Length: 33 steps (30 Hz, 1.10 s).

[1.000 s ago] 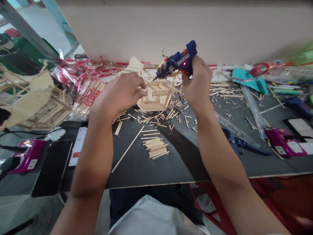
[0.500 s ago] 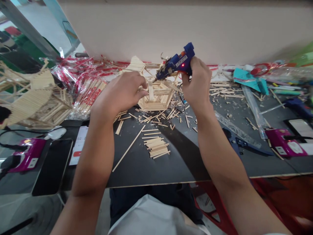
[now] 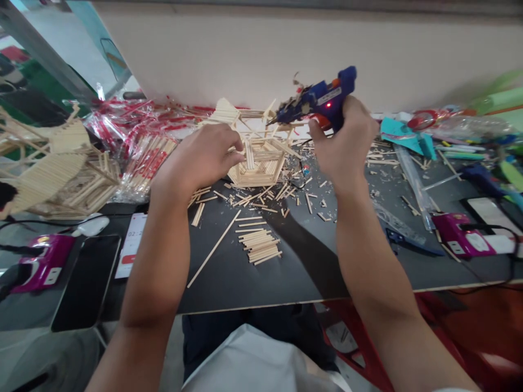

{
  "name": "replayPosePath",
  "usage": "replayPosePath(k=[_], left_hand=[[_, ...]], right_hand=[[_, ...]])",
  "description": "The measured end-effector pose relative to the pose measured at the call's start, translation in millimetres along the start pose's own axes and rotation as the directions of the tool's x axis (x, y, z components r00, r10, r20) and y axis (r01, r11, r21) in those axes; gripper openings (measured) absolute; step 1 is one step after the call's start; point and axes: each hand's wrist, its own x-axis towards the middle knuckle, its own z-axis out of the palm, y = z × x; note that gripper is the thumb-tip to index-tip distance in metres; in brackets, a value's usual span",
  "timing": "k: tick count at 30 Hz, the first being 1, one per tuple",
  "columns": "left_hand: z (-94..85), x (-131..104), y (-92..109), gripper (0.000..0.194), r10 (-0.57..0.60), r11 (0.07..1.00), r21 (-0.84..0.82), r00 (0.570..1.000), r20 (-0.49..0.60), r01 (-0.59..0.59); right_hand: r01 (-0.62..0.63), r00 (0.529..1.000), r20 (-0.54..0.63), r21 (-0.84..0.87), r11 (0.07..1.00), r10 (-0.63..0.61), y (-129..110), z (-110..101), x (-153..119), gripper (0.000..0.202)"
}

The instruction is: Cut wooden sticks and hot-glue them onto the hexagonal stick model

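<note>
Hexagonal stick frame [image 3: 261, 160] sits on the dark counter [image 3: 310, 272], toward its far edge, built of thin wooden sticks stacked in layers. The left hand [image 3: 200, 158] rests on the frame's left side with its fingers closed on the rim or on a stick there, seemingly to keep the light structure from sliding. The right hand [image 3: 345, 144] is clamped around the grip of a blue glue gun [image 3: 316, 100], held up off the counter to the right of the frame, with the nozzle pointing left and slightly down toward the frame's far edge but clear of it. A red light glows on the gun's side, and bits of dried glue and splinters cling near its tip.

Loose cut sticks [image 3: 259, 245] lie in a small pile on the near side of the frame, within easy reach, with shorter offcuts scattered between. Packets of sticks in red-printed wrappers [image 3: 134, 141] are heaped at the far left, beside another stick model [image 3: 57, 169]. A dark phone [image 3: 85, 280] lies at the near left, and a magenta device [image 3: 461, 239] sits at the right.
</note>
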Motion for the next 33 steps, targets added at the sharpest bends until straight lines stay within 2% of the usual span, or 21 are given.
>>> replayPosePath(k=[3,5,9,11,13,15,16,17,19,21,22,23,24,25,27,29,31,33], left_hand=[[0.8,-1,-1,0.032,-0.01,1.0,-0.02,1.0,-0.007,0.009],[1.2,0,-2,0.031,-0.015,0.999,-0.035,1.0,-0.014,0.015],[1.4,0,-2,0.032,-0.007,0.998,-0.064,1.0,-0.015,0.006],[1.0,0,-2,0.031,-0.004,0.998,-0.068,1.0,-0.02,0.002],[0.6,-1,-3,0.03,-0.003,0.998,-0.065,1.0,-0.023,0.002],[0.4,-1,-3,0.031,-0.004,0.998,-0.061,1.0,-0.022,0.002],[0.4,-1,-3,0.031,-0.004,0.998,-0.06,1.0,-0.02,0.002],[0.5,-1,-3,0.031,-0.003,0.998,-0.06,1.0,-0.02,0.002],[0.8,-1,-4,0.031,0.0,0.998,-0.057,1.0,-0.027,-0.002],[1.0,0,-3,0.031,0.006,0.999,-0.05,0.999,-0.033,-0.008],[1.2,0,-3,0.031,0.007,0.999,-0.045,0.999,-0.034,-0.009],[1.4,0,-2,0.031,0.006,0.999,-0.041,0.999,-0.035,-0.007],[1.7,1,-2,0.031,0.003,0.999,-0.038,0.999,-0.037,-0.004],[2.1,1,-1,0.031,0.0,0.999,-0.035,0.999,-0.039,-0.002],[3.2,1,-2,0.031,-0.002,0.999,-0.037,0.999,-0.042,0.001],[4.1,1,-3,0.032,-0.003,0.999,-0.049,0.999,-0.045,0.001],[4.4,1,-5,0.031,-0.005,0.998,-0.058,0.999,-0.045,0.002],[4.0,1,-6,0.031,-0.006,0.998,-0.059,0.999,-0.042,0.003]], right_hand=[[-0.081,0.996,-0.028,-0.019,0.997,0.081,8,-26,-10,0.02],[-0.185,0.983,-0.003,-0.051,0.981,0.185,19,-41,-22,0.024],[-0.402,0.895,0.098,-0.249,0.881,0.436,51,-54,-52,0.03],[-0.421,0.837,0.191,-0.374,0.827,0.512,66,-52,-66,0.032],[-0.373,0.781,0.309,-0.466,0.803,0.542,75,-48,-77,0.029],[-0.299,0.748,0.387,-0.528,0.795,0.539,74,-45,-86,0.03],[-0.264,0.755,0.39,-0.554,0.79,0.527,70,-45,-91,0.032],[-0.237,0.782,0.368,-0.57,0.787,0.502,63,-44,-95,0.035],[-0.185,0.871,0.293,-0.548,0.816,0.394,43,-44,-104,0.036],[-0.064,0.934,0.299,-0.402,0.914,0.197,18,-40,-112,0.026],[0.041,0.928,0.367,-0.265,0.963,0.062,4,-36,-115,0.021],[0.145,0.881,0.465,-0.096,0.985,-0.084,-10,-32,-117,0.019],[0.208,0.811,0.551,0.041,0.977,-0.196,-23,-26,-118,0.02],[0.236,0.747,0.616,0.108,0.966,-0.251,-34,-20,-119,0.021],[0.304,0.611,0.728,0.147,0.941,-0.311,-54,-8,-118,0.022],[0.378,0.519,0.794,0.12,0.918,-0.317,-66,2,-116,0.024],[0.432,0.472,0.826,0.087,0.898,-0.307,-72,9,-115,0.026],[0.451,0.467,0.831,0.069,0.89,-0.301,-72,15,-118,0.026]])
